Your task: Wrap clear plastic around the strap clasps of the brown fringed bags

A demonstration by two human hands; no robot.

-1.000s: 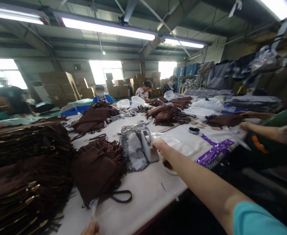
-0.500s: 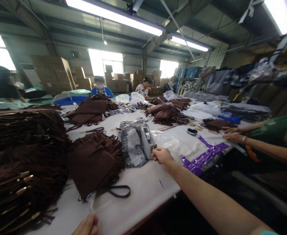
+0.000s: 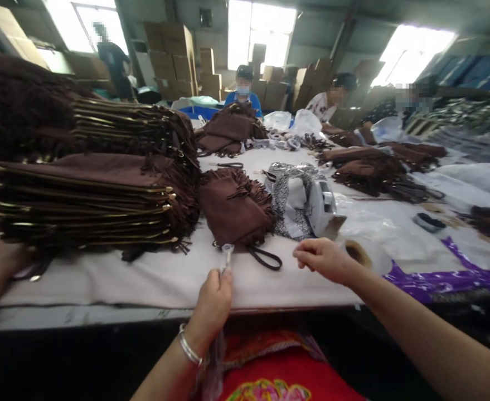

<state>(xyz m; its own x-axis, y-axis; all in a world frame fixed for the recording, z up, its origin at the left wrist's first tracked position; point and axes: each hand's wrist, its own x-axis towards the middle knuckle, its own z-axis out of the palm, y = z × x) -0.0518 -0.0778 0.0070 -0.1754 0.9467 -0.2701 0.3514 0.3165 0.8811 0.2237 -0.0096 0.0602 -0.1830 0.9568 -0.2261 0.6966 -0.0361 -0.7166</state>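
My left hand (image 3: 214, 298), with a silver bangle on its wrist, is closed on a thin clear plastic strip (image 3: 228, 257). The strip's upper end meets the near corner of a brown fringed pouch (image 3: 233, 209), which lies on the table with its wrist strap (image 3: 266, 259) looped to the right. My right hand (image 3: 322, 259) is pinched just in front of the tape dispenser (image 3: 323, 203), apart from it; what the fingertips hold, if anything, is too small to make out. The dispenser rests against a black-and-white speckled, wrapped bundle (image 3: 289, 192).
Stacked brown pouches with gold zips (image 3: 90, 206) rise at left, another person's hand (image 3: 2, 262) beside them. A tape roll (image 3: 357, 253), purple tape (image 3: 432, 278) and clear plastic (image 3: 370, 223) lie at right. More pouches (image 3: 230, 125) and seated people are across the white table (image 3: 144, 284).
The view has swung left and down. My right hand has come away from the tape dispenser toward the table's near edge. My left hand still grips the plastic strip by the pouch.
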